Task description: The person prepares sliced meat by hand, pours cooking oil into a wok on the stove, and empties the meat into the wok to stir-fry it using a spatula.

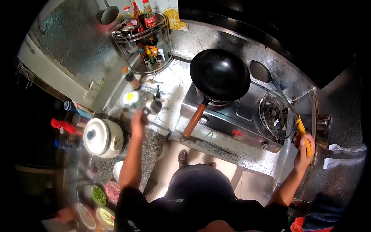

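My right hand (303, 149) is wrapped round the yellow handle of a spatula (261, 72). Its dark blade points up and left, and its shaft crosses over a glass lid (276, 129) on the right burner. My left hand (138, 121) is closed and slightly blurred above the left counter. Just beyond its fingers are a blurred clear container with a yellow spot (130, 98) and a small metal pot (152, 104) with a black handle. What the left fingers hold cannot be made out. A black wok (219, 73) sits on the left burner, its wooden handle towards me.
The steel gas stove (243, 112) stands ahead. A corner rack (141, 36) holds several sauce bottles; another bottle (132, 79) stands below it. A white rice cooker (102, 137) is at left, with bowls of chopped greens (99, 195) and raw meat (112, 191) nearer me.
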Demonstrator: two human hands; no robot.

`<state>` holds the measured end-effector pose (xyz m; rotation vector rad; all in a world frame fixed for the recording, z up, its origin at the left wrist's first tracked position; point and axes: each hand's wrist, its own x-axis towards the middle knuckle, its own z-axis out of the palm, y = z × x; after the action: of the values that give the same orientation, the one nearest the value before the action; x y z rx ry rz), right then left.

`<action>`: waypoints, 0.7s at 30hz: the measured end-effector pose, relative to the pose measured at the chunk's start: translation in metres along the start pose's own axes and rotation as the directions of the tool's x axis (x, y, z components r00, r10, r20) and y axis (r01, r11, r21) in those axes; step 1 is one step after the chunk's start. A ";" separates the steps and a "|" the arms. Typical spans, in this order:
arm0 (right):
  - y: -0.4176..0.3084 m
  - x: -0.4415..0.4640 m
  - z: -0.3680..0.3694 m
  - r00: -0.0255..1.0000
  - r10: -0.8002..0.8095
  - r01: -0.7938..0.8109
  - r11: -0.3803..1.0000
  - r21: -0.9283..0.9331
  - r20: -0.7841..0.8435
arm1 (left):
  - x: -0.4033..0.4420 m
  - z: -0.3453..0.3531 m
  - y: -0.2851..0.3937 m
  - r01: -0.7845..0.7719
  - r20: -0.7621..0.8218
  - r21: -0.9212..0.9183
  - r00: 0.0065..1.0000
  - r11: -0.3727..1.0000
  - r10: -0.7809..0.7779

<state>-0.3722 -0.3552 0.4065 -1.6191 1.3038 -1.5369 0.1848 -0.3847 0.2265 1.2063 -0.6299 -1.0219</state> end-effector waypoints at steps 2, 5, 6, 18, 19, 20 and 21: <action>0.010 -0.019 -0.004 0.997 0.013 -0.009 0.999 0.053 -0.082 | -0.001 0.010 0.015 0.023 0.005 -0.022 1.000 1.000 -0.023; 0.022 -0.042 -0.008 0.975 0.050 -0.023 0.991 0.129 -0.215 | 0.008 0.020 0.027 -0.025 0.105 -0.034 0.994 0.999 0.028; 0.025 -0.051 -0.010 0.965 0.069 -0.029 0.987 0.160 -0.251 | 0.010 0.025 0.032 0.013 0.085 -0.013 0.996 1.000 -0.011; 0.039 -0.096 -0.009 0.915 0.114 0.002 0.958 0.285 -0.387 | 0.038 0.093 0.090 0.009 0.248 0.311 0.964 0.950 -0.091; 0.039 -0.099 -0.009 0.912 0.114 0.004 0.958 0.285 -0.394 | 0.038 0.103 0.096 -0.029 0.276 0.352 0.958 0.935 -0.074; 0.038 -0.101 -0.010 0.911 0.126 -0.009 0.958 0.286 -0.393 | 0.039 0.111 0.100 -0.032 0.282 0.354 0.957 0.935 -0.074; 0.038 -0.103 -0.010 0.910 0.138 -0.022 0.958 0.286 -0.391 | 0.040 0.119 0.104 -0.026 0.290 0.390 0.952 0.921 -0.096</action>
<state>-0.3794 -0.2750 0.3312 -1.0909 1.2693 -1.9775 0.1327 -0.4714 0.3538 1.4200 -1.0988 -1.1595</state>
